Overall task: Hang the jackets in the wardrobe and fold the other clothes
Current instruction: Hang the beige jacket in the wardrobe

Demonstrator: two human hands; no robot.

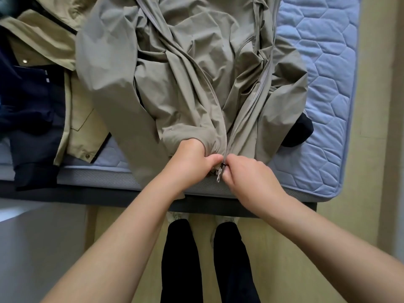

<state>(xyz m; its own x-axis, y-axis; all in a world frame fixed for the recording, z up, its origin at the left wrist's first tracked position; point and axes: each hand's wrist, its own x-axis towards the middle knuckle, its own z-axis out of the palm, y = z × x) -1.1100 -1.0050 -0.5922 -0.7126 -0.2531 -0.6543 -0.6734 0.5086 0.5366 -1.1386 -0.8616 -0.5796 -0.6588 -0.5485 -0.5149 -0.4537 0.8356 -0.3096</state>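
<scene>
A grey-green jacket [196, 73] lies spread and wrinkled on a light blue mattress [323, 84] with a quilted pattern of hexagons. Its lower hem reaches the near edge of the bed, just in front of the person. The left hand [192, 158] has its fingers curled around the hem on the left side of the zipper. The right hand [247, 173] pinches the hem on the other side, and the two hands almost touch. The metal zipper pull [219, 174] hangs down between them. To the left, a beige jacket [43, 44] lies partly under the grey-green one, and a navy garment [28, 106] lies over it and hangs over the edge of the bed. A small piece of dark cloth [299, 132] shows from under the right side of the grey-green jacket. The mattress rests on a dark bed frame [87, 193]. The floor [273, 248] is pale wood, and the person stands on it in black trousers [179, 259].
</scene>
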